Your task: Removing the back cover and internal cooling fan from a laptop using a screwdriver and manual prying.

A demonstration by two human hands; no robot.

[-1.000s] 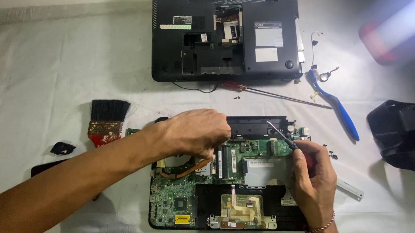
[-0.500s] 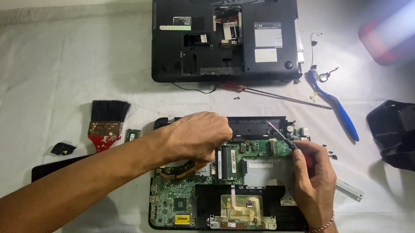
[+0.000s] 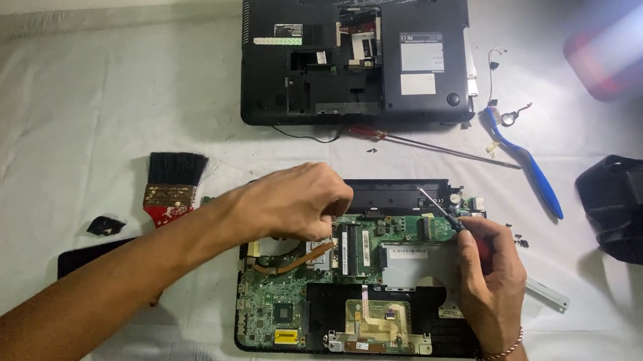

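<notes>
Motherboard point(image 3: 345, 280) lies under the clenched left hand point(image 3: 294, 201), while the right hand point(image 3: 485, 271) grips a screwdriver point(image 3: 440, 210).

open white counter point(image 3: 77, 111) left of the black laptop base point(image 3: 353, 54); paintbrush point(image 3: 172, 185) blocks the near-left approach, long screwdriver point(image 3: 429, 144) bars the gap above the opened motherboard tray point(image 3: 352, 281), black bag point(image 3: 632, 213) crowds the right.

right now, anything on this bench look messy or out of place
Yes. Small dark screws lie loose on the white cloth right of the open laptop base, near the right hand. More specks sit by the red-handled screwdriver.
</notes>
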